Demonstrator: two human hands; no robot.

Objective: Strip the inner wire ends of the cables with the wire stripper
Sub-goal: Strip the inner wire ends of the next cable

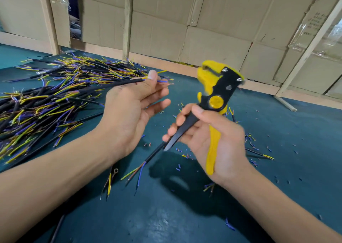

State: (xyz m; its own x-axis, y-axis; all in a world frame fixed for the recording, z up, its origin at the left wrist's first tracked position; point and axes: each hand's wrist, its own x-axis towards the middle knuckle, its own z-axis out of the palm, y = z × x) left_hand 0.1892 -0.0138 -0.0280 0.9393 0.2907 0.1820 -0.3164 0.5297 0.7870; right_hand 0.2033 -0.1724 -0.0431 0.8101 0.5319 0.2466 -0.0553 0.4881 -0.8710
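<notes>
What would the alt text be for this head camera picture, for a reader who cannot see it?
A person's right hand grips a yellow and black wire stripper while the left hand pinches a black cable with coloured inner wires fanned at its tip, just apart from the tool. A big pile of cables lies left on the teal table.

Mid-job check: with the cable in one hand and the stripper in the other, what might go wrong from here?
1. The left hand pinches the cable close to its coloured wire ends; fingertips may get nipped by the stripper.
2. The stripper is apart from the wires; misalignment could miss one.
3. The right hand holds it loosely; it may slip.
</notes>
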